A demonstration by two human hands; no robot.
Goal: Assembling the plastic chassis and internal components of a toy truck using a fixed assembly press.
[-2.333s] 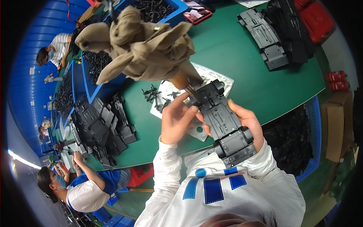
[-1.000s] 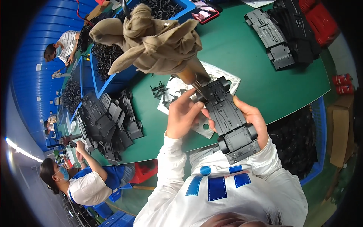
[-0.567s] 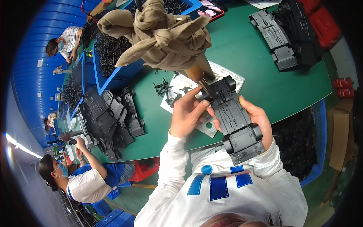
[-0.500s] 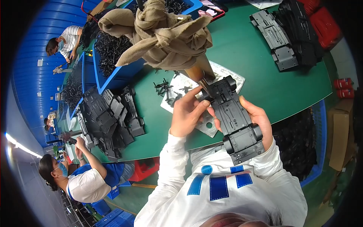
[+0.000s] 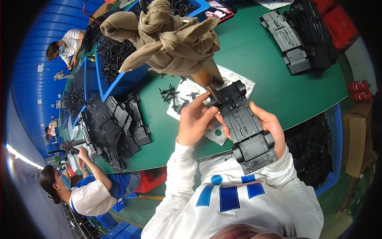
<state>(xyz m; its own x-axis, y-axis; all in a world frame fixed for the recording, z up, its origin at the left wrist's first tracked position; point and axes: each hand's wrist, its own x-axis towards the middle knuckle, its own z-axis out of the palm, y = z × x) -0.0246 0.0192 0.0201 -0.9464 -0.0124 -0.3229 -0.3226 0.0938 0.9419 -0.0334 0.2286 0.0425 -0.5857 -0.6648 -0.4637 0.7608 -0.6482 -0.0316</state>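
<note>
A black plastic toy-car chassis (image 5: 242, 121) lies tilted between my hands, its far end beneath the metal tip of a cloth-wrapped press tool (image 5: 209, 81). My right hand (image 5: 270, 125) grips its right edge, thumb on top and fingers underneath. On the left side, my left hand (image 5: 197, 119) is closed at the chassis's far end, index finger and thumb by the tool tip. Whether it pinches a small part there is hidden. Small black plastic parts (image 5: 170, 92) lie beside and on the pale metal plate (image 5: 246, 83) under the tool.
Stacked black chassis (image 5: 115, 127) lie on the green table (image 5: 254, 47) at left, more (image 5: 286, 42) at far right. A blue bin (image 5: 119, 81) of small black parts stands behind. At right is another blue bin (image 5: 337, 139). Two co-workers (image 5: 89, 191) (image 5: 67, 47) work at left.
The whole view has shifted slightly. My hands and the chassis keep nearly the same place under the tool.
</note>
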